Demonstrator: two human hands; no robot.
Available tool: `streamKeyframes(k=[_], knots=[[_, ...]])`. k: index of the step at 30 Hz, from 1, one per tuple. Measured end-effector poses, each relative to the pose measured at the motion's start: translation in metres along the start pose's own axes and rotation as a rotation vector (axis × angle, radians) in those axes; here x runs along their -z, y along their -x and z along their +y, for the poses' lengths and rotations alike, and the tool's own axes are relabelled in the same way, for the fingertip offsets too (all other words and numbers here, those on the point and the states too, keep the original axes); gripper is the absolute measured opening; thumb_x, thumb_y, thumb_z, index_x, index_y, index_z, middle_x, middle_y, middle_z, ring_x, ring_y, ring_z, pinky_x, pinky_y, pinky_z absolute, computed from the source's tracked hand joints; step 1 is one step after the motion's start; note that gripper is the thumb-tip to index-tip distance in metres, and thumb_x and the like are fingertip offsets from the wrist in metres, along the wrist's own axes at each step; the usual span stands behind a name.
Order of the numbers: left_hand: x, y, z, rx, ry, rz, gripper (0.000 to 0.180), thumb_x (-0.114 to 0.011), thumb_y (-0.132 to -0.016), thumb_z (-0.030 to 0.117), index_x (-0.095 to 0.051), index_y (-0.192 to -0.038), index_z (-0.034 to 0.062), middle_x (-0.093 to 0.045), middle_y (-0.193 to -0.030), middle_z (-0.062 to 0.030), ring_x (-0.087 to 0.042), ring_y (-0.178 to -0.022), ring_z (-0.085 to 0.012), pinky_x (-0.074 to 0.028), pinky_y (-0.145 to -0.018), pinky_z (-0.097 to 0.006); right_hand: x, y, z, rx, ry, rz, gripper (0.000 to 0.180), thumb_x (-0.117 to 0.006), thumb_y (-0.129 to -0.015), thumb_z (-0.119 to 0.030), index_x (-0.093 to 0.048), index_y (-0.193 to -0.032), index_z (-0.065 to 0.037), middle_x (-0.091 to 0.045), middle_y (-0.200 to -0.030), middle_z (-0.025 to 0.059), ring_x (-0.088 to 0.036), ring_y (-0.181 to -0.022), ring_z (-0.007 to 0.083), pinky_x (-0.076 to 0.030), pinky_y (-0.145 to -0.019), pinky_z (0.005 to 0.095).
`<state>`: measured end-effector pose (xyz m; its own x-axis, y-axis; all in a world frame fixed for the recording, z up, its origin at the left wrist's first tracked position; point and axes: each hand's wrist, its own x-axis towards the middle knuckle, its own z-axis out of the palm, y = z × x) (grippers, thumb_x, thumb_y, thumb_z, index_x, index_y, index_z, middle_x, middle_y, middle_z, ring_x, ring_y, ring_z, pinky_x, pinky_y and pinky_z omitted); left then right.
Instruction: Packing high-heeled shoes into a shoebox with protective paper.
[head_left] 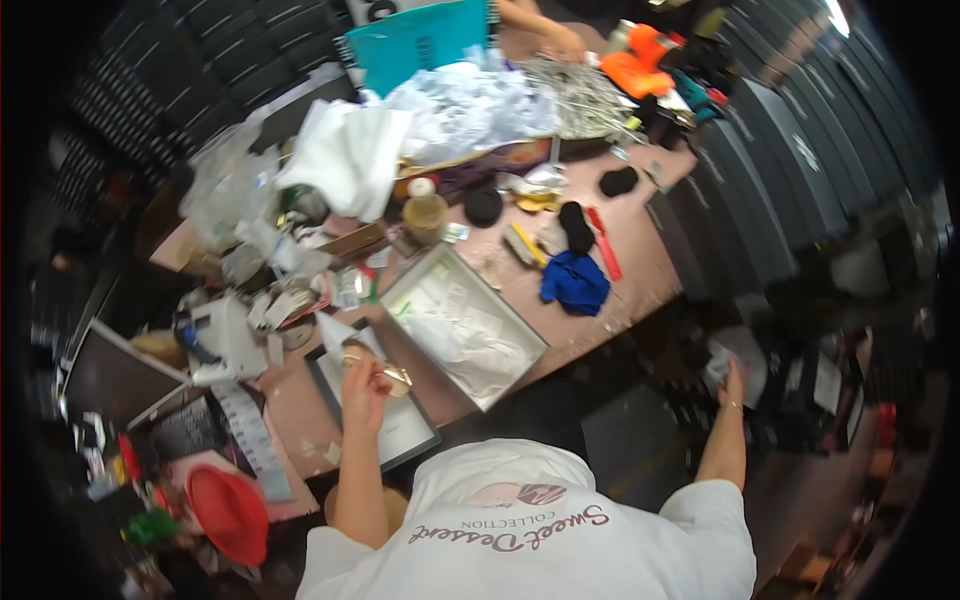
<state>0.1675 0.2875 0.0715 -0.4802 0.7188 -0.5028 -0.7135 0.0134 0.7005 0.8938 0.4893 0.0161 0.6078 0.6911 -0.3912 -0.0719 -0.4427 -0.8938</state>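
Note:
My left hand (364, 388) is raised over the near side of the table, its fingers closed on a small gold-coloured, strap-like item (397, 381); blur hides its exact kind. Below it lies a shallow white tray with a dark rim (418, 428), probably a box lid. Just to the right sits an open grey-edged box (517, 372) with crumpled white tissue paper (470, 335) inside. Stretched far out to the right, off the table, my right hand (734, 384) has its fingers around a crumpled whitish sheet (717, 362), paper or thin plastic.
A bottle of yellowish liquid (425, 215), blue cloth (575, 285), red strip-like tool (605, 245) and brush (523, 244) lie beyond the box. White wrapping (470, 110) is heaped behind. Another person's hand (564, 42) is at the far edge. A red bowl-shaped thing (228, 515) stands lower left.

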Motion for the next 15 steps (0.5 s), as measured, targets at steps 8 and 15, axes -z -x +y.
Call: streamKeyframes(k=[8, 15], knots=[[-0.083, -0.099, 0.028, -0.807, -1.185, 0.114, 0.038, -0.062, -0.084, 0.015, -0.051, -0.117, -0.0018, -0.054, -0.113, -0.0174, -0.051, -0.107, -0.0316, -0.041, -0.092, -0.038, -0.164, 0.082, 0.022, 0.037, 0.749, -0.842, 0.036, -0.058, -0.089, -0.015, -0.052, -0.123, -0.005, -0.060, -0.091, 0.0033, -0.059, -0.077, 0.0128, -0.048, -0.061, 0.0246], [-0.119, -0.263, 0.108, -0.935, -1.808, 0.258, 0.033, -0.054, -0.088, 0.032, -0.060, -0.103, 0.0030, -0.061, -0.100, -0.0170, -0.055, -0.098, -0.0363, -0.035, -0.091, -0.054, -0.182, 0.194, 0.046, 0.246, 0.954, -1.260, 0.040, -0.065, -0.084, -0.021, -0.056, -0.117, 0.001, -0.064, -0.108, 0.0169, -0.063, -0.095, 0.0252, -0.049, -0.083, 0.0344]])
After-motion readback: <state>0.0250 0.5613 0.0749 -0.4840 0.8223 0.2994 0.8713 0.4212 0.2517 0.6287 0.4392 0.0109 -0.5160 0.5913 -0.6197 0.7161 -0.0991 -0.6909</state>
